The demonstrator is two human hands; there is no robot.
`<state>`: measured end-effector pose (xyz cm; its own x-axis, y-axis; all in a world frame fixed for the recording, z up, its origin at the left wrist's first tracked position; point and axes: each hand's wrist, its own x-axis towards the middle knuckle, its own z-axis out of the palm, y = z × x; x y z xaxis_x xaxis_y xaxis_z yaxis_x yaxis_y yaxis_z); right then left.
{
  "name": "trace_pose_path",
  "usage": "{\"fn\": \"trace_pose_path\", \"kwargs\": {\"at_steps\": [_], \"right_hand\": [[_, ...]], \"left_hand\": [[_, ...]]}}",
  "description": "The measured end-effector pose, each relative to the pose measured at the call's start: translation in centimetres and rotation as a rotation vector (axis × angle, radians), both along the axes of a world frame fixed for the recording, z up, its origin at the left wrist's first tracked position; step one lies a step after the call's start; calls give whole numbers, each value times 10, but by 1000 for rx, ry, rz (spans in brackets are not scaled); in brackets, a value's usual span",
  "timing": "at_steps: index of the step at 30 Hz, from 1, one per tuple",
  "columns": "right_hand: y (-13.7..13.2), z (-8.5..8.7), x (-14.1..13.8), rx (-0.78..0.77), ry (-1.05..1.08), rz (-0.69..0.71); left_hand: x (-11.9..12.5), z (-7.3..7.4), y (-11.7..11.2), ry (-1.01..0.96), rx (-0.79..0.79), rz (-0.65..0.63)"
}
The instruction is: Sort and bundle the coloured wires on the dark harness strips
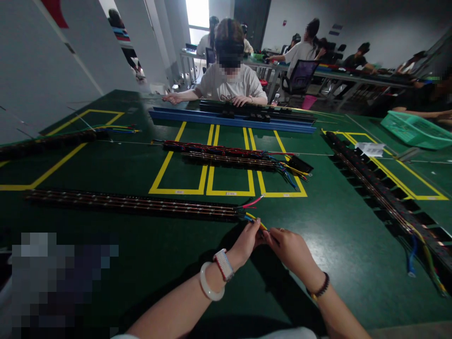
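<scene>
Two hands, left hand (247, 241) and right hand (287, 247), fingers pinched shut on the yellow wire (257, 220) near the table's (328, 226) near edge, beside the cable chain (134, 204). Risk: tugging could pull it loose.

On the green matted table (148, 263), your hands (247, 241) (289, 249) meet just right of the near long black cable chain (134, 205), behind which lies the shorter wired chain (226, 155), the green plastic basket (416, 129) far right.

dim rm | window (197, 13) blown out | edges warped, pixelated patches
</scene>
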<state>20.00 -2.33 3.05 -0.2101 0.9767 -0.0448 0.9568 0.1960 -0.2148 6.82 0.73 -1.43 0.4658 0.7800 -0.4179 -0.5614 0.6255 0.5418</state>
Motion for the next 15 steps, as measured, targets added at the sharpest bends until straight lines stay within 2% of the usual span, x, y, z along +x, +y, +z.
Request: {"fn": "trace_pose_path", "kwargs": {"at_steps": [4,9,12,15], "right_hand": [[6,4,4,-76,182,-79],[14,9,2,-19,295,-129],[24,22,-8,56,213,-159],[38,45,-27,133,8,-174]], "left_hand": [[-1,2,-1,-60,48,-24],[1,-1,-3,76,84,-18],[4,-3,-3,119,103,-31],[6,-4,-2,129,91,-34]]}}
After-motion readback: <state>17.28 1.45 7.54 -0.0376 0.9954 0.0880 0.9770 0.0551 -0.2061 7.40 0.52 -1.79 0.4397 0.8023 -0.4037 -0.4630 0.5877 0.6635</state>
